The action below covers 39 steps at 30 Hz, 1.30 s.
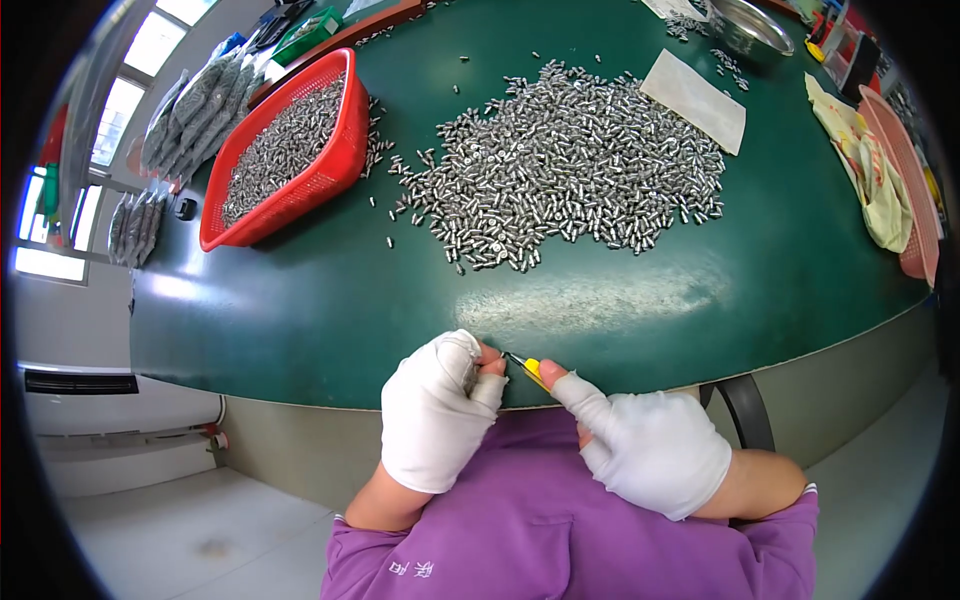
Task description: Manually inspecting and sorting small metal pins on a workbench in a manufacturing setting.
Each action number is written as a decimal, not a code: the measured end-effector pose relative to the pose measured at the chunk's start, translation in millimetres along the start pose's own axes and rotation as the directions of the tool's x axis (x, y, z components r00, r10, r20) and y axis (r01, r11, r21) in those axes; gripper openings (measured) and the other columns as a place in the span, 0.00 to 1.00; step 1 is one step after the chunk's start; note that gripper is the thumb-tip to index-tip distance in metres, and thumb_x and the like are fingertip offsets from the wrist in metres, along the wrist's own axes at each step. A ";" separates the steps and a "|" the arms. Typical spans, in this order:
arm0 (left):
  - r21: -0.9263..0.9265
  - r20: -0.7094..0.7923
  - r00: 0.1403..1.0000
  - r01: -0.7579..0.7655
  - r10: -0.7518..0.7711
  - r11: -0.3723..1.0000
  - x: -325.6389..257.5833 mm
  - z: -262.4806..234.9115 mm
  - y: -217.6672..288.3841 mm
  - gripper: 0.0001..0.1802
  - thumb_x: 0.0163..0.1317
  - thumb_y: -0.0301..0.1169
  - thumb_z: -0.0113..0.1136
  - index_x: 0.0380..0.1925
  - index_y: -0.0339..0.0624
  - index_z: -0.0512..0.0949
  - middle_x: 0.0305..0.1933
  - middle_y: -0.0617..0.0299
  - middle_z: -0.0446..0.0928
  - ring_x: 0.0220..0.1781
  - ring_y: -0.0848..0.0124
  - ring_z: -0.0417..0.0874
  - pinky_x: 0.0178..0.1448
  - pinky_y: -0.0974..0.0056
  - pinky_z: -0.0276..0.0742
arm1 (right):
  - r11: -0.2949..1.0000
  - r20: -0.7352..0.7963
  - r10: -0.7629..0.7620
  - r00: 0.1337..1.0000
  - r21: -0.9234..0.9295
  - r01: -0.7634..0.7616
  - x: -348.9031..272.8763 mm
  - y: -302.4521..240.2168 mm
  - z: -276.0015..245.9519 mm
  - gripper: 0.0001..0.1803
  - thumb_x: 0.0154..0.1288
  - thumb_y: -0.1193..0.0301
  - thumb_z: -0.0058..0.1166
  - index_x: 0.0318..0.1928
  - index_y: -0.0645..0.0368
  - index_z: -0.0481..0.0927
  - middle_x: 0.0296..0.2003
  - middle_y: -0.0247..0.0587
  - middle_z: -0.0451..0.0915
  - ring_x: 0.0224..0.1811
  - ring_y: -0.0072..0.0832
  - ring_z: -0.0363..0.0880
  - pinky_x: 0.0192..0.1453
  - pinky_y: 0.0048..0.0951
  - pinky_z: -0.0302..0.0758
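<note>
At the table's near edge, my two hands work close together, both in white gloves that leave some fingertips bare. My left hand (pixel 437 410) is closed in a pinch, and what lies between its fingertips is too small and covered to make out. Held in my right hand (pixel 655 445) is a slim yellow-handled tool (pixel 534 369) with a dark pointed tip. That tip meets the left fingertips. Beyond my hands, a wide pile of small silvery metal pieces (pixel 580 165) covers the middle of the green table (pixel 330 310).
To the left stands a red plastic basket (pixel 285 212) of similar metal pieces, near filled bags (pixel 200 115). A pale card (pixel 695 100) touches the pile. At the right are a yellow cloth (pixel 870 180) and pink basket (pixel 905 190); a metal bowl (pixel 750 28) sits far right.
</note>
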State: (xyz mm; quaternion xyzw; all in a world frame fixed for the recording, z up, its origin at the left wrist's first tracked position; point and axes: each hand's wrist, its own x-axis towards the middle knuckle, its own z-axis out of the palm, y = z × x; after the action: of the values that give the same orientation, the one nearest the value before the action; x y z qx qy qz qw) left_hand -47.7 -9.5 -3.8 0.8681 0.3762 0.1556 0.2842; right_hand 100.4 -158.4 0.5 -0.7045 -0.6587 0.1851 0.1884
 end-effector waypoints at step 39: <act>-0.037 0.007 0.999 -0.039 0.039 0.999 -0.9 0.8 -6.1 0.10 0.52 0.23 0.68 0.27 0.44 0.73 0.28 0.60 0.79 0.31 0.56 0.81 0.35 0.59 0.77 | 0.993 0.079 0.043 0.996 0.102 -0.051 9.5 4.9 -11.2 0.36 0.57 0.69 0.55 0.69 0.50 0.69 0.16 0.36 0.77 0.15 0.35 0.77 0.20 0.38 0.76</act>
State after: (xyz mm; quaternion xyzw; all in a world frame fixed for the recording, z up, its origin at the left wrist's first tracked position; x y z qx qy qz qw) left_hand -51.4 -7.1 -8.3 0.8703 0.3553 0.1648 0.2986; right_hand 110.9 -149.4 7.6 -0.7014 -0.6382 0.2504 0.1953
